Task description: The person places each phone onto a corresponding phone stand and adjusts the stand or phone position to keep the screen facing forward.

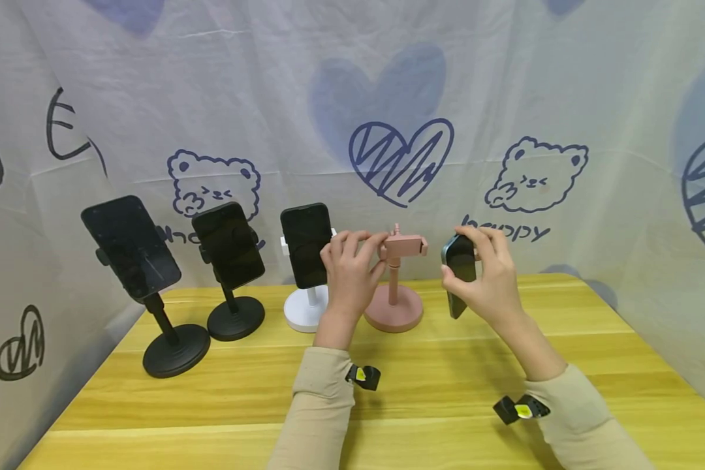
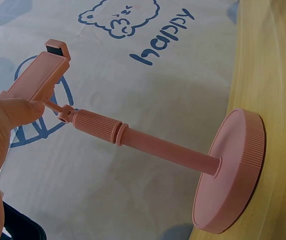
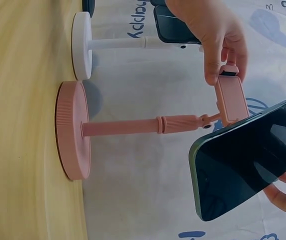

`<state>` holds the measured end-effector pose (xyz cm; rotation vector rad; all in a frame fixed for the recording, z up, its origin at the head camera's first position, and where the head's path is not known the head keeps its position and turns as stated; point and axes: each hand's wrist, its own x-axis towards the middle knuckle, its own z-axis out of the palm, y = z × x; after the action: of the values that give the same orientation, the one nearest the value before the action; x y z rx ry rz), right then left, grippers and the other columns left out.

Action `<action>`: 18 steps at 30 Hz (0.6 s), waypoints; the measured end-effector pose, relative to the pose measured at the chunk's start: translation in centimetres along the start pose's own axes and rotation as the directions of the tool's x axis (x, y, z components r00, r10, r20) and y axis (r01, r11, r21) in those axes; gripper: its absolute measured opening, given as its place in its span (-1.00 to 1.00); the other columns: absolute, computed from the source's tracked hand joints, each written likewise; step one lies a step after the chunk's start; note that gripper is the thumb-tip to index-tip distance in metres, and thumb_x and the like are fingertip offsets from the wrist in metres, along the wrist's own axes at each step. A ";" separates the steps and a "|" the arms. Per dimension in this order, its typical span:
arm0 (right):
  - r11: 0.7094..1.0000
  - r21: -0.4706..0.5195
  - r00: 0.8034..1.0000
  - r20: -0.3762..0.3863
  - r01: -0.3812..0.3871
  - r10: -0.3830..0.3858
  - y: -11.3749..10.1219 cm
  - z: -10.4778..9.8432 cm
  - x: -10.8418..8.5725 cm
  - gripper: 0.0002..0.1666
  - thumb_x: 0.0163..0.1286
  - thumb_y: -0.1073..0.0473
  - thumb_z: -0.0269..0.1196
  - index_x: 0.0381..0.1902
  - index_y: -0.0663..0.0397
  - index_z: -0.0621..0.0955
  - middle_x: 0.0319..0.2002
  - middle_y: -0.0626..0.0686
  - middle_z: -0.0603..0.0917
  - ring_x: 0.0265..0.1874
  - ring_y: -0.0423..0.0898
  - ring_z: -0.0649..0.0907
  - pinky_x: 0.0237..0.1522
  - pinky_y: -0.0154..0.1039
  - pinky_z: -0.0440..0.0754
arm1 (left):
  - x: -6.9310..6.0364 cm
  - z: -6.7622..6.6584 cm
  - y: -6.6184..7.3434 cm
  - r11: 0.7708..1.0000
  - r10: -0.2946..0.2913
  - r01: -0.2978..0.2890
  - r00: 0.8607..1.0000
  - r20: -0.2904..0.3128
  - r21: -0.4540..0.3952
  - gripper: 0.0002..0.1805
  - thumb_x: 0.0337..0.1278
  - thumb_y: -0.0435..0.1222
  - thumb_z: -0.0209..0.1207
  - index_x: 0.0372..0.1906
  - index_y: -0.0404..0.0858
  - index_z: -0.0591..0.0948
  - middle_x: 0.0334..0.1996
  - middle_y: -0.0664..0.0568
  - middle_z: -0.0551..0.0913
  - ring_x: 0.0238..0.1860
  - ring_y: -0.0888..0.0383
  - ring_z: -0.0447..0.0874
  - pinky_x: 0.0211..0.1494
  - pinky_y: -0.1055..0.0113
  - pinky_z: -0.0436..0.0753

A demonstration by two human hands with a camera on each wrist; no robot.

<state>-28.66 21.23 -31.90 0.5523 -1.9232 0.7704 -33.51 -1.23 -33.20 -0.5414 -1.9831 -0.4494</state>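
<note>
My left hand (image 1: 348, 277) pinches the left end of the clamp (image 1: 404, 246) on a pink phone stand (image 1: 394, 308). In the left wrist view, the thumb lies along the lower edge of that clamp (image 2: 40, 75), which sits tilted on its post. To the right of the stand, my right hand (image 1: 493, 281) holds a smartphone (image 1: 461, 261) by its edges, upright and above the table. The right wrist view shows the phone's dark screen (image 3: 248, 165) near the clamp, overlapping its end in view; whether they touch I cannot tell.
Left of the pink stand is a white phone stand (image 1: 304, 315) with a phone (image 1: 305, 245). Further left are two black stands (image 1: 235, 318), (image 1: 176, 351), each bearing a phone. All stand on a wooden table (image 1: 435, 391) before a printed cloth (image 1: 493, 85).
</note>
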 end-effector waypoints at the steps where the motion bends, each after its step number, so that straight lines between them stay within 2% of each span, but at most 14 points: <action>1: 1.000 0.014 1.000 -0.001 -0.008 0.008 0.0 0.0 0.0 -0.26 -0.04 0.22 0.39 0.20 0.08 0.52 0.00 0.30 0.45 -0.18 0.07 0.52 -0.20 -0.22 0.51 | 0.0 0.0 0.0 1.000 0.001 -0.001 1.000 -0.002 0.000 -0.68 0.17 -0.15 0.31 0.04 0.02 0.65 -0.04 0.05 0.60 0.09 0.03 0.37 0.09 0.03 0.28; 11: 0.992 0.120 0.999 -0.023 -0.036 0.039 -0.1 -0.1 0.2 -0.28 -0.02 0.25 0.37 0.20 0.12 0.52 -0.06 0.30 0.49 -0.17 0.07 0.49 -0.18 -0.53 0.49 | -0.1 0.1 -0.1 1.000 0.006 -0.006 1.000 -0.010 0.000 -0.67 0.15 -0.15 0.32 0.05 0.02 0.65 -0.04 0.05 0.61 0.08 0.03 0.38 0.09 0.03 0.29; 18: 0.981 0.175 0.996 -0.023 -0.079 0.084 -0.4 -0.3 0.3 -0.30 0.01 0.28 0.35 0.21 0.10 0.52 -0.10 0.30 0.49 -0.17 0.01 0.47 -0.19 -0.55 0.50 | -0.1 0.0 0.0 1.000 0.003 -0.003 1.000 -0.007 -0.014 -0.66 0.14 -0.15 0.33 0.05 0.01 0.65 -0.04 0.05 0.61 0.09 0.02 0.38 0.09 0.02 0.29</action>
<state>-28.34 21.18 -31.42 0.5664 -1.8705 1.0009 -33.50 -1.20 -33.29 -0.5514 -1.9738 -0.4632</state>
